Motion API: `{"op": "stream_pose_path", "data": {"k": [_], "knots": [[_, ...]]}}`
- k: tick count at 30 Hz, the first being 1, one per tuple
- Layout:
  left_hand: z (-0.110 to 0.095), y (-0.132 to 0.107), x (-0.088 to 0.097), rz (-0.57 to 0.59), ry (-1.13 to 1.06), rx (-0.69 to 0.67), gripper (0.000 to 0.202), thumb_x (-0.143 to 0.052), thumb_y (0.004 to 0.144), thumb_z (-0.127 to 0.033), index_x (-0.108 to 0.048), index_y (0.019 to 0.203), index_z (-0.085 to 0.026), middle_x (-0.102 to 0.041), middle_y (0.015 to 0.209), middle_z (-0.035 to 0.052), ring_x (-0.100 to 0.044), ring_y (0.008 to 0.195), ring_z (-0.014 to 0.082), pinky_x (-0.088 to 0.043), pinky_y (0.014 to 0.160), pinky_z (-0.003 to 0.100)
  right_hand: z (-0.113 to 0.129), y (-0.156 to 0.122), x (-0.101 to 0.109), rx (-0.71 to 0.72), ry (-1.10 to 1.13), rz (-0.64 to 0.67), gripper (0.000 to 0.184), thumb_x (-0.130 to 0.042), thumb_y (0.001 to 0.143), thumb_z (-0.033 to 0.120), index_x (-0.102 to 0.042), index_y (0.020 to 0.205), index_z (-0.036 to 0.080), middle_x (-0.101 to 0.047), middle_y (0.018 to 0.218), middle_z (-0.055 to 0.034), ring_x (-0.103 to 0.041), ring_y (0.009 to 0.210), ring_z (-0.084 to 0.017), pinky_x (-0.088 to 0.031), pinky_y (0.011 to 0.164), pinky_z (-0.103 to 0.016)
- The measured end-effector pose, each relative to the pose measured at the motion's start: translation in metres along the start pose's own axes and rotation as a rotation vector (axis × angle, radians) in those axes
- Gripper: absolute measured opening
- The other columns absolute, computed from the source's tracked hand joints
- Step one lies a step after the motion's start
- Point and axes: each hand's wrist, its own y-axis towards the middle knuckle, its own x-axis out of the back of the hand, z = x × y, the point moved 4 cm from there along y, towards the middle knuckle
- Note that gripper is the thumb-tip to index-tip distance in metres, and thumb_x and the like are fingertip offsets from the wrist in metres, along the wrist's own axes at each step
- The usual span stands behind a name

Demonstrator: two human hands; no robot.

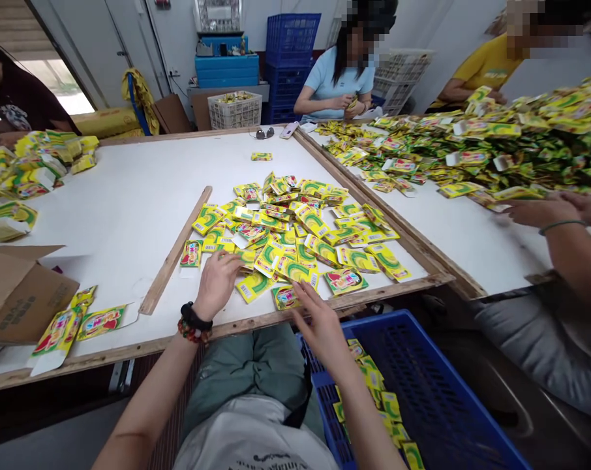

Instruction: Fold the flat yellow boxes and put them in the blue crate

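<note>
A loose pile of small yellow-and-green cardboard boxes [295, 251] lies on the white tabletop in front of me. My left hand [220, 279], with dark and beaded bracelets at the wrist, rests at the pile's near left side. Its fingers are slightly bent, and their tips touch the boxes without visibly gripping one. My right hand [319, 321] reaches over the table's front edge with fingers apart. Its fingertips are beside a box [286, 297] showing its red-and-green printed face; nothing is held in it.
A wooden strip [175, 251] bounds the pile on the left, a wooden rail [374, 205] on the right. A blue crate [452, 391] with several boxes stands below the edge. A brown carton [26, 300] is at left. Co-workers sit around; a large heap of packets [525, 143] lies right.
</note>
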Motion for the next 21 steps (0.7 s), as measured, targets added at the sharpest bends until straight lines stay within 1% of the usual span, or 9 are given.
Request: {"op": "stream_pose_path", "data": {"k": [2,3,5,8,10,12,15,18,21], "knots": [[-0.019,0.000,0.013,-0.001,-0.145,-0.053,0.025,-0.042,0.093,-0.021,-0.067,0.091,-0.022,-0.068,0.091,0.0061,-0.057,0.094,0.0241,-0.047,0.084,0.039,0.018,0.020,-0.020,0.091,0.171,0.007,0.058,-0.057,0.085,0.028,-0.044,0.142,0.024,-0.048,0.144,-0.0090,-0.034,0.139,-0.026,-0.029,0.112,-0.046],[-0.029,-0.003,0.016,0.000,-0.225,-0.060,0.025,-0.041,0.094,-0.024,-0.066,0.092,-0.021,-0.067,0.088,0.0054,-0.058,0.091,0.0219,-0.048,0.082,0.036,0.025,0.027,-0.026,0.118,0.252,0.039,0.059,-0.057,0.085,0.028,-0.042,0.142,0.025,-0.051,0.141,-0.0079,-0.036,0.138,-0.025,-0.029,0.112,-0.045],[-0.041,-0.012,0.014,-0.057,-0.354,0.007,0.024,-0.040,0.095,-0.027,-0.064,0.092,-0.020,-0.065,0.087,0.0046,-0.060,0.085,0.0190,-0.048,0.078,0.031,0.031,0.034,-0.036,0.107,0.426,0.137,0.052,-0.055,0.087,0.029,-0.048,0.138,0.026,-0.066,0.123,-0.0058,-0.057,0.118,-0.024,-0.043,0.102,-0.041],[-0.039,-0.031,-0.010,-0.250,-0.453,0.234,0.024,-0.039,0.096,-0.032,-0.059,0.092,-0.019,-0.063,0.086,0.0042,-0.060,0.084,0.0183,-0.048,0.078,0.031,0.028,0.026,-0.044,-0.035,0.639,0.230,0.040,-0.051,0.090,0.034,-0.060,0.128,0.025,-0.074,0.089,-0.0011,-0.067,0.078,-0.019,-0.055,0.075,-0.034],[-0.035,-0.043,-0.031,-0.345,-0.518,0.343,0.024,-0.038,0.096,-0.035,-0.055,0.100,-0.019,-0.061,0.094,0.0059,-0.060,0.091,0.0188,-0.047,0.084,0.032,0.025,0.017,-0.048,-0.112,0.710,0.215,0.038,-0.055,0.088,0.036,-0.065,0.122,0.024,-0.073,0.084,-0.0009,-0.065,0.075,-0.020,-0.055,0.071,-0.032],[-0.037,-0.052,-0.047,-0.383,-0.582,0.363,0.034,-0.045,0.093,-0.040,-0.045,0.120,-0.019,-0.055,0.116,0.0107,-0.056,0.107,0.0210,-0.045,0.094,0.036,0.023,0.010,-0.053,-0.164,0.750,0.167,0.036,-0.059,0.085,0.037,-0.068,0.117,0.024,-0.073,0.083,-0.0018,-0.065,0.078,-0.021,-0.054,0.072,-0.032],[-0.044,-0.060,-0.058,-0.285,-0.591,0.332,0.066,-0.059,0.085,-0.045,-0.027,0.137,-0.019,-0.038,0.138,0.0158,-0.043,0.128,0.0260,-0.037,0.105,0.041,0.018,0.006,-0.054,-0.264,0.821,0.062,0.033,-0.064,0.079,0.041,-0.073,0.106,0.024,-0.074,0.081,-0.0024,-0.066,0.075,-0.021,-0.054,0.075,-0.035],[-0.048,-0.065,-0.061,-0.195,-0.558,0.335,0.071,-0.062,0.082,-0.046,-0.026,0.138,-0.019,-0.040,0.138,0.0162,-0.042,0.129,0.0282,-0.036,0.106,0.044,0.014,0.007,-0.050,-0.328,0.904,0.097,0.031,-0.071,0.070,0.044,-0.076,0.094,0.026,-0.075,0.081,-0.0022,-0.066,0.076,-0.022,-0.052,0.080,-0.038],[-0.049,-0.069,-0.065,-0.207,-0.541,0.317,0.076,-0.064,0.081,-0.045,-0.023,0.139,-0.017,-0.042,0.136,0.0183,-0.047,0.125,0.0289,-0.041,0.102,0.043,0.014,0.010,-0.042,-0.330,0.939,0.158,0.028,-0.068,0.071,0.049,-0.077,0.079,0.023,-0.072,0.073,-0.0014,-0.063,0.070,-0.021,-0.051,0.072,-0.034]]}}
